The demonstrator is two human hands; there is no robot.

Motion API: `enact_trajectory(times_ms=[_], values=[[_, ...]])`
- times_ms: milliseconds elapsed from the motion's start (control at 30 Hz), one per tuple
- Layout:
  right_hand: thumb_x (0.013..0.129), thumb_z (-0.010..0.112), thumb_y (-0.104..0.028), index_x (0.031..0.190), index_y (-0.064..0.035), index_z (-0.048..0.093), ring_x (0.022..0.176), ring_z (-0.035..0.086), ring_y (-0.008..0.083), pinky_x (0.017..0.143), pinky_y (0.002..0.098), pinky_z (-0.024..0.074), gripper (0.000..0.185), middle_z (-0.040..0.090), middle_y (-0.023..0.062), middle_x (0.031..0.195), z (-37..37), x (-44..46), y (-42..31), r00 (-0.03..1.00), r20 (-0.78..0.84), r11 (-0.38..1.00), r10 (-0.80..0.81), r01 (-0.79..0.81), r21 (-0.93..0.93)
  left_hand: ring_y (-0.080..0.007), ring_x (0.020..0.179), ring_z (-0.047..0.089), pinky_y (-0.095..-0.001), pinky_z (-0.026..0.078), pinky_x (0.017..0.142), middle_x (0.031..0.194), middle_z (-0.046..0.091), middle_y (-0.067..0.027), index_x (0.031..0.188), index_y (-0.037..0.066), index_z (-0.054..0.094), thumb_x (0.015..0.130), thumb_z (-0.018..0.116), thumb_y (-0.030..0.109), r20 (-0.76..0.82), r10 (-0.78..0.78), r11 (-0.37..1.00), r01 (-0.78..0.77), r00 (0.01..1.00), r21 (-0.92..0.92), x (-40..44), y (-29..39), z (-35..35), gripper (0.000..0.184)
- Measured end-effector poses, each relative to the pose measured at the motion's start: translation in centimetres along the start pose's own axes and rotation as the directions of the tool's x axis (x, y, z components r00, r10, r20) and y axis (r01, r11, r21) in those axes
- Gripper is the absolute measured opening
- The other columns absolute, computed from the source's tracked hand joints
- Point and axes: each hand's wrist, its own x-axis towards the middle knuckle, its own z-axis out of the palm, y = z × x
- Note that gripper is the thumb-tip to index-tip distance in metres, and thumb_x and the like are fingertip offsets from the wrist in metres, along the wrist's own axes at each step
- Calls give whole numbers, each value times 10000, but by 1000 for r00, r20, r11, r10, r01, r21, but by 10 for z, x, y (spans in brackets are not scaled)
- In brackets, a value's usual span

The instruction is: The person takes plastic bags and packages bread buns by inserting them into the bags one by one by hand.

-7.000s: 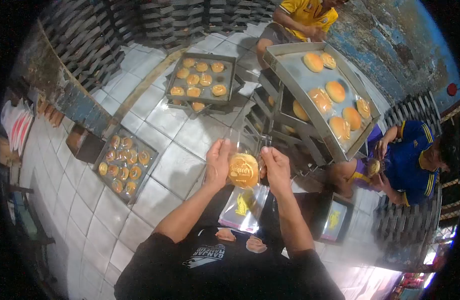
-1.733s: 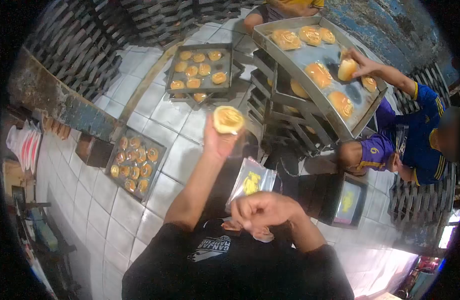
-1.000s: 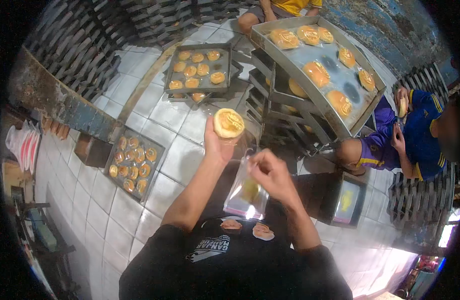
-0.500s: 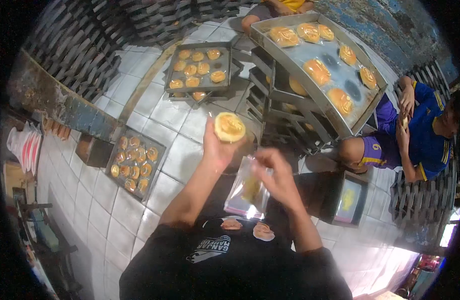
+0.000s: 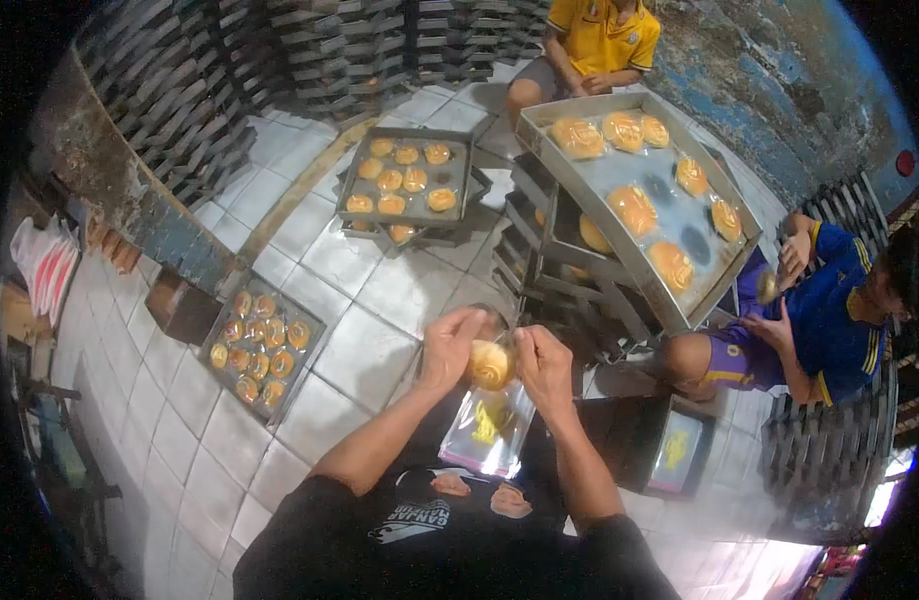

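Observation:
A round golden bun (image 5: 491,366) is between my hands, above my lap. My left hand (image 5: 449,348) is closed at the bun's left side, its fingertips pointing up and inward. My right hand (image 5: 546,365) is pinched at the right, on what looks like the edge of a thin clear plastic bag. Glare hides the bag's outline, so I cannot tell how far the bun is inside it. Just below lies a stack of clear plastic bags (image 5: 486,428) with yellow print.
A large metal tray (image 5: 669,215) of wrapped buns tops stacked trays at right. Smaller bun trays stand on the tiles, one ahead (image 5: 453,212) and one left (image 5: 304,372). An open box (image 5: 687,447) is at right. Two people sit nearby, in yellow (image 5: 601,38) and blue (image 5: 829,300).
My left hand has brought the bun down and right, towards my right hand. My right hand has risen from the bag stack and is now beside the bun.

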Motion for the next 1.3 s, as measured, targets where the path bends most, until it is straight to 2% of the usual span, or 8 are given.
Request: enact_trajectory(times_ms=[300, 467, 700, 800, 900, 1100, 1167, 1300], values=[[1041, 605, -256, 877, -7, 700, 608, 458, 63, 551, 266, 376, 313, 592, -41, 719, -23, 26, 8, 889, 195, 826, 415, -458, 328, -173, 862, 613, -320, 500, 772, 983, 663, -111, 917, -34, 703, 973, 696, 161, -230, 323, 884, -206, 918, 419, 5, 22, -27, 203], [1054, 620, -309, 761, -90, 604, 522, 443, 36, 471, 222, 316, 367, 521, -56, 607, 12, -58, 50, 690, 391, 601, 609, -723, 340, -177, 921, 631, -295, 499, 812, 1095, 691, -88, 917, -28, 740, 968, 663, 115, -147, -197, 968, 216, 969, 125, -51, -70, -61, 170], [1028, 650, -264, 1432, -20, 481, 1047, 708, 261, 789, 309, 600, 502, 616, 128, 1287, -5, -68, 10, 843, 173, 592, 510, -490, 640, -131, 975, 628, -299, 494, 857, 1052, 713, -113, 835, -29, 685, 1007, 614, 115, 83, 88, 995, -91, 993, 34, -21, -12, -16, 236], [908, 748, -109, 1408, 10, 515, 1149, 685, 337, 984, 419, 564, 564, 674, 215, 1279, -65, -30, -26, 984, -152, 996, -91, 88, -27, -181, 1063, 647, -311, 513, 919, 1275, 649, -164, 1183, -24, 637, 1005, 608, 74, 59, 90, 978, -77, 994, -195, -2, 9, 22, 206], [855, 772, -74, 1432, 11, 506, 1138, 680, 422, 988, 413, 550, 641, 660, 247, 1290, -145, 22, -24, 797, -269, 710, -540, 260, -655, -190, 1128, 646, -332, 532, 962, 1435, 547, -170, 1429, 9, 482, 994, 643, 111, 15, -32, 960, 34, 999, -278, 2, 13, 28, 474], [807, 805, -59, 1363, 30, 555, 1229, 607, 410, 1067, 454, 484, 616, 610, 235, 1354, -182, 17, -66, 810, -433, 803, -396, 76, -591, -445, 1422, 433, -532, 381, 1153, 1507, 510, -213, 1305, 116, 676, 826, 759, 101, 495, 237, 397, -548, 836, 736, -67, -11, -7, 486], [826, 805, -147, 1328, 22, 585, 1278, 562, 405, 1116, 478, 432, 574, 598, 229, 1354, -143, -25, -55, 973, -227, 995, 42, -62, -80, -456, 1413, 443, -540, 392, 1145, 1517, 506, -202, 1254, 119, 706, 827, 753, 90, 534, 266, 370, -597, 802, 712, -68, -12, -13, 431], [853, 782, -187, 1202, -23, 641, 1104, 639, 356, 1010, 430, 512, 411, 653, 172, 1202, -74, -81, 2, 966, 150, 853, -210, 256, -455, -457, 1438, 422, -520, 389, 1161, 1510, 538, -168, 1158, 152, 773, 819, 767, 103, 669, 396, 344, -777, 629, 527, -70, -9, -17, 343]])
